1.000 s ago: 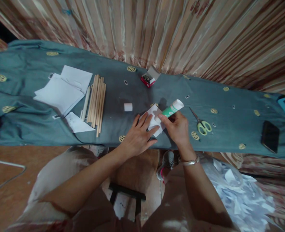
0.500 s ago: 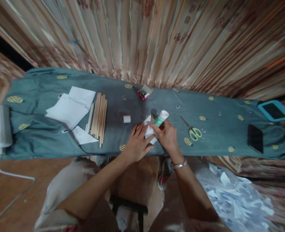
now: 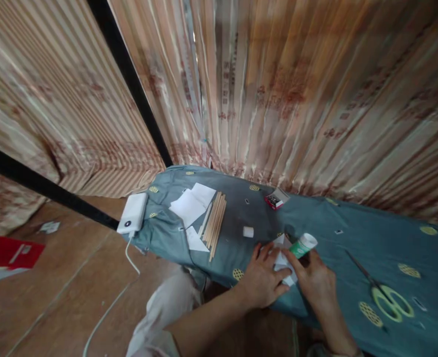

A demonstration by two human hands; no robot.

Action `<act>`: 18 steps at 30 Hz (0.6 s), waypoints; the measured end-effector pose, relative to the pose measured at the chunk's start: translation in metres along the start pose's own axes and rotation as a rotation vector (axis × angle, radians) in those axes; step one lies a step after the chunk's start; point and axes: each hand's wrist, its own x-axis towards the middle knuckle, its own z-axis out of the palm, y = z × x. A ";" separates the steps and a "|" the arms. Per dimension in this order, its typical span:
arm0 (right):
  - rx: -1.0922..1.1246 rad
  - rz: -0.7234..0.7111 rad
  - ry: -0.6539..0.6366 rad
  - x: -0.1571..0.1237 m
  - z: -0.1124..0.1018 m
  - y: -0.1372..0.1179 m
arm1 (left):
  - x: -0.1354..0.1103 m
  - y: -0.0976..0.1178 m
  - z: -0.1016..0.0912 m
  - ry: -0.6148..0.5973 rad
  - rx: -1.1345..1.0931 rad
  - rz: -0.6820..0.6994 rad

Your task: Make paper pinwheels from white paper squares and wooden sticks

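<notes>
My left hand [image 3: 260, 281] lies over a small folded white paper [image 3: 281, 243], its fingers spread and pressing it onto the cloth. In my right hand [image 3: 317, 278] is a green and white glue stick [image 3: 302, 245], gripped at a tilt above the paper's right side. The thumb of that hand reaches over onto the paper. Which end of the glue stick meets the paper is hidden by my fingers. Left of the paper a short white cap [image 3: 247, 231] lies on the cloth.
Wooden sticks [image 3: 215, 225] and white paper sheets [image 3: 187, 207] lie leftward on the green tablecloth [image 3: 237, 248]. A white power bank [image 3: 133, 213] with a cable sits at the left end. A small open box [image 3: 276, 199] is behind; scissors [image 3: 384, 295] lie right.
The view has swung to the left, so the table and both hands appear farther right and lower. My hands keep the same hold on the paper and the glue stick.
</notes>
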 end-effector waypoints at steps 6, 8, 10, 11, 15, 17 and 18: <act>0.013 0.088 -0.017 0.001 -0.011 -0.009 | 0.004 0.002 0.001 -0.002 -0.063 -0.023; 0.045 0.106 -0.038 0.003 -0.014 -0.012 | 0.005 0.001 0.002 0.003 -0.076 -0.033; 0.054 0.130 -0.043 0.004 -0.017 -0.013 | 0.006 0.001 0.002 0.008 -0.088 -0.028; 0.055 0.142 -0.049 0.004 -0.018 -0.014 | 0.006 0.000 0.002 0.011 -0.094 -0.033; 0.054 0.185 -0.062 0.004 -0.020 -0.016 | 0.007 0.001 0.001 0.019 -0.100 -0.027; 0.064 0.195 -0.065 0.004 -0.020 -0.017 | 0.007 0.001 0.000 0.015 -0.093 -0.026; 0.070 0.196 -0.063 0.004 -0.020 -0.017 | 0.008 0.001 0.000 0.011 -0.091 -0.024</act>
